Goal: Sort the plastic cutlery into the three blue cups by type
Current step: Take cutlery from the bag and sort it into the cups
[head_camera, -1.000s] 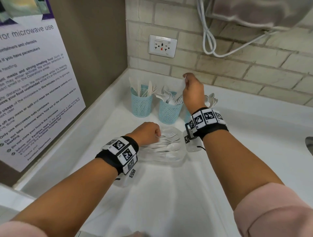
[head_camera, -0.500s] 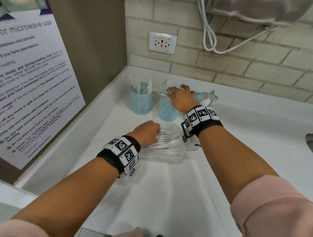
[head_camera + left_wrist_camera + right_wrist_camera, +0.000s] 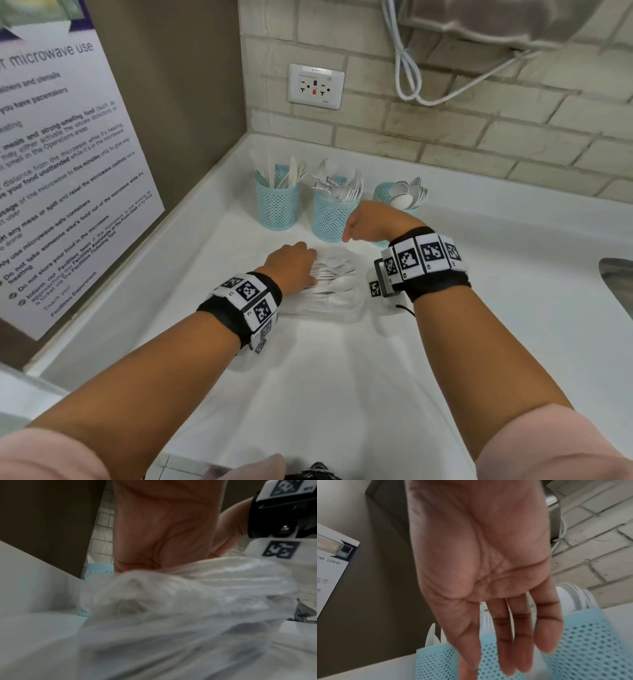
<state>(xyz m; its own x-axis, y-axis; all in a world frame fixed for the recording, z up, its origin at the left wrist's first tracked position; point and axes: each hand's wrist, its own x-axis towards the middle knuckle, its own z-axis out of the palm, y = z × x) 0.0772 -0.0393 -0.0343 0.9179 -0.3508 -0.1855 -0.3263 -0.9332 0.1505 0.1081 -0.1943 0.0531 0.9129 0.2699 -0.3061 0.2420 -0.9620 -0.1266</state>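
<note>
Three blue mesh cups stand in a row at the back of the white counter (image 3: 342, 394): the knife cup (image 3: 276, 207), the fork cup (image 3: 330, 219) and the spoon cup (image 3: 385, 193). My right hand (image 3: 371, 222) hovers just in front of the fork and spoon cups; in the right wrist view its fingers (image 3: 505, 635) hang straight and empty over the spoon cup (image 3: 587, 635). My left hand (image 3: 293, 270) grips the edge of a clear plastic bag (image 3: 329, 303) that holds white forks and spoons (image 3: 335, 277). The left wrist view shows crumpled plastic (image 3: 188, 608) under the palm (image 3: 163, 527).
A microwave-use poster (image 3: 68, 178) covers the left wall. A power outlet (image 3: 315, 85) and a looped white cable (image 3: 411, 68) hang on the brick wall behind the cups. A metal sink rim (image 3: 620, 284) shows at the right edge.
My right hand went from above the cups with a white piece down to the fork cup, then drew back towards me, empty. The left hand stayed on the bag.
</note>
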